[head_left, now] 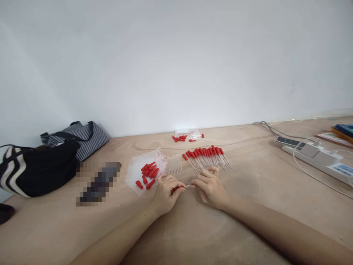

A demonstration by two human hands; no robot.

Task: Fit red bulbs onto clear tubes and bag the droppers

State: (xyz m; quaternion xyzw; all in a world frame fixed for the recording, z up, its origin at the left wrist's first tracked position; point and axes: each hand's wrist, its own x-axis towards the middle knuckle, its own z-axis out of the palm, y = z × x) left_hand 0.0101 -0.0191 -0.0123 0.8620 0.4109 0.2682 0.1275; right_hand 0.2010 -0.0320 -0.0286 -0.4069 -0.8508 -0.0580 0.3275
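My left hand pinches a red rubber bulb near the table's middle. From the bulb a thin clear tube runs right, into the closed fingers of my right hand. Just beyond my hands lies a row of droppers with red bulbs, their clear stems pointing towards me. Left of them is a group of loose clear tubes. Several loose red bulbs rest on clear plastic bags left of my left hand.
Near the wall lie more red bulbs by a clear bag. A black bag and striped bag stand left, beside a blurred dark object. Power strips with cables lie right.
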